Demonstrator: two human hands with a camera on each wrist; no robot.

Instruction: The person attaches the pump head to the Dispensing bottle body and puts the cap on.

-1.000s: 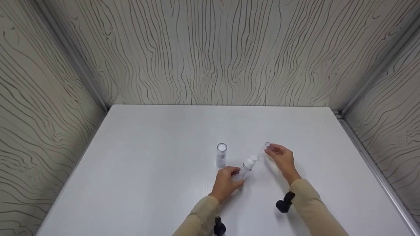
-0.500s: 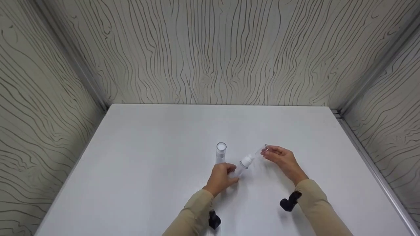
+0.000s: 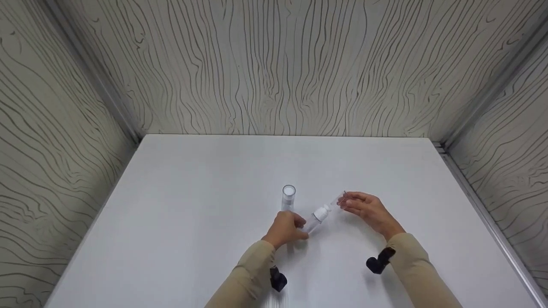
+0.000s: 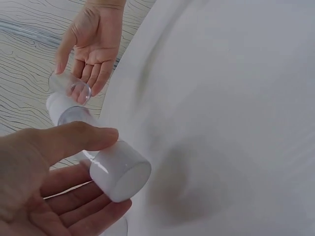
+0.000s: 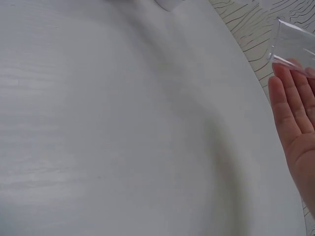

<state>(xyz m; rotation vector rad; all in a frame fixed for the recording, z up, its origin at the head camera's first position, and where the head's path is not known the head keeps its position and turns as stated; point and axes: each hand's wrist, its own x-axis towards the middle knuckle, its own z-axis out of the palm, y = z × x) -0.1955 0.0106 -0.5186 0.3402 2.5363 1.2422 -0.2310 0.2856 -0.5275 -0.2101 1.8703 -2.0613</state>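
My left hand (image 3: 284,229) grips a slim clear pump bottle (image 3: 314,223) by its lower part, thumb on one side and fingers on the other. Tilted up to the right, the bottle points its white pump top (image 3: 322,212) at my right hand (image 3: 370,210). The right fingers and thumb pinch a clear cap (image 3: 338,199), roughly in line with the pump top; whether they touch cannot be told. In the left wrist view the bottle's white base (image 4: 120,172) faces the camera. The right wrist view shows the transparent cap (image 5: 293,44) at the fingertips.
A second clear and white bottle (image 3: 289,196) stands upright on the white table (image 3: 205,192), just behind my left hand, which partly hides it. Walls with a wood-grain line pattern (image 3: 274,68) rise at the back and sides.
My left hand has moved left with the pump bottle, which leans further over. My right hand has turned and lowered the cap slightly, bringing it into line with the pump top.
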